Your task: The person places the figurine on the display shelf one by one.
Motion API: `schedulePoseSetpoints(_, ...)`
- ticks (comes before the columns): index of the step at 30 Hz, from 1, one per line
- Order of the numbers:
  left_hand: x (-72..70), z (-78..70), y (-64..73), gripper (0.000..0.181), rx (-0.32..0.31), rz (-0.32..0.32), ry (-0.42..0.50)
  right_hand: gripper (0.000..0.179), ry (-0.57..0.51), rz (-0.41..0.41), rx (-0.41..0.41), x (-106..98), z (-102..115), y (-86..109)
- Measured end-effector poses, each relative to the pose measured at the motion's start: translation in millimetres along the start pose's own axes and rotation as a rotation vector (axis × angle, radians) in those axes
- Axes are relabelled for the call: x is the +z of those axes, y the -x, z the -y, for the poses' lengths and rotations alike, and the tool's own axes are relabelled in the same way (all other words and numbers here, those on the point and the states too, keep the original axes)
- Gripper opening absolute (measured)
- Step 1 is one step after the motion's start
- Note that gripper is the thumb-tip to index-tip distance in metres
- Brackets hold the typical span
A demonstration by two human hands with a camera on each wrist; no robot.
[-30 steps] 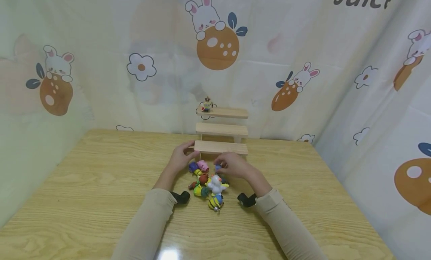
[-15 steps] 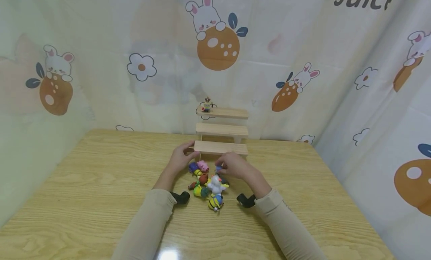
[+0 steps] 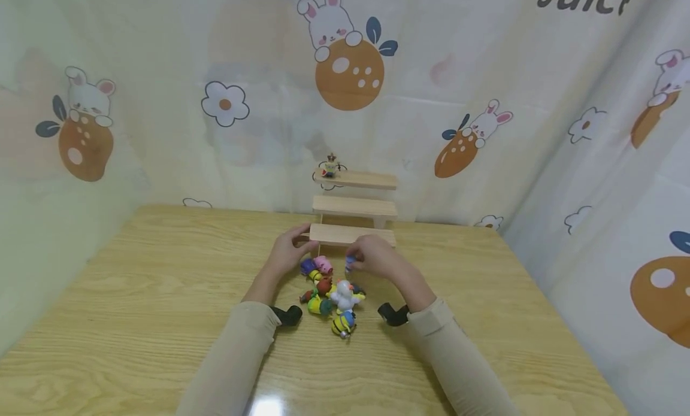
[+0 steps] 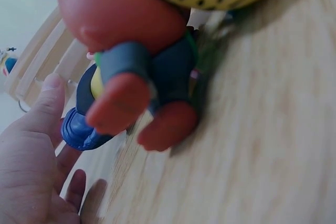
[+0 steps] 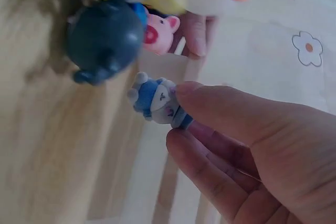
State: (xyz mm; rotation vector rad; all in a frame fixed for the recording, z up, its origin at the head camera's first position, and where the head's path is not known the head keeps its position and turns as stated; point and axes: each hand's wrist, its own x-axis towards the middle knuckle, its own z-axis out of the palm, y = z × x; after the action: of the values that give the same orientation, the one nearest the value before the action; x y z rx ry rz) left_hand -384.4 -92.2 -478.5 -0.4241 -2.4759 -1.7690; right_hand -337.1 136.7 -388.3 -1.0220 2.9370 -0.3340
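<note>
My right hand [image 3: 377, 257] pinches a small blue-and-white animal figurine [image 5: 160, 100] between thumb and fingertips, just in front of the bottom step. In the right wrist view the toy is tilted on its side. My left hand [image 3: 286, 251] is at the left end of the wooden three-step display stand [image 3: 353, 233], thumb and fingers spread and apparently touching its end; firm contact cannot be made out. Between the hands lies a pile of toy figures: a pink pig [image 3: 323, 264], a white duck-like bird [image 3: 343, 295], a red-brown figure [image 4: 121, 19] and several yellow ones.
A crowned yellow figurine [image 3: 330, 167] stands at the left of the top step. Black wrist-camera mounts [image 3: 288, 315] jut inward from both sleeves. Behind the wooden table [image 3: 135, 320] hangs a printed curtain [image 3: 259, 152].
My right hand has lifted slightly toward the bottom step, with the blue-and-white figurine now clear of the pile. The left hand keeps its place at the stand.
</note>
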Motion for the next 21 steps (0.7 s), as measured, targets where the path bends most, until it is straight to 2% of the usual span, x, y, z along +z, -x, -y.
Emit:
schedulePoseSetpoints(7, -2.1, -3.1, -1.7, 0.063, -0.006, 0.001, -0.006, 0.027, -0.045, -0.018, 0.090, -25, -6, -7.7)
schedulePoseSetpoints(14, -1.2, -2.3, -1.7, 0.060, -0.002, -0.001, -0.016, 0.027, -0.065, -0.115, 0.096, -53, -8, -16.3)
schedulePoseSetpoints(21, -1.0, 0.9, -0.8, 0.060, 0.000, 0.001, 0.000, 0.031, -0.027, -0.203, 0.146, -77, -11, -39.9)
